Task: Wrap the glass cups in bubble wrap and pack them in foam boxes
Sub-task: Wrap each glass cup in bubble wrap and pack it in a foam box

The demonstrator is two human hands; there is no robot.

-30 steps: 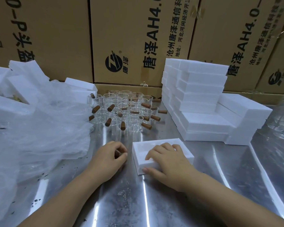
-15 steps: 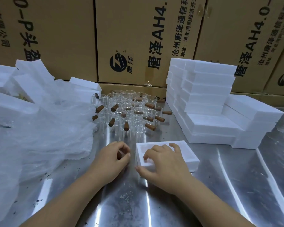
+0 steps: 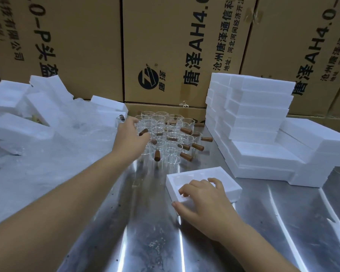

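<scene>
Because the left hand (image 3: pixel 129 137), its grip impossible to judge, sits among tightly clustered clear glass cups with brown wooden handles (image 3: pixel 173 150), lifting one could knock its neighbours over. The right hand (image 3: pixel 202 197) pinches the open white foam box (image 3: pixel 230 184) at its near edge, steadying it.

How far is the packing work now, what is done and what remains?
Done: perhaps the stacked foam boxes, contents hidden. In hand: the right hand holds an open foam box; the left hand reaches into the glass cups, grip unclear. Left: many cups stand unwrapped beside the bubble wrap.
</scene>
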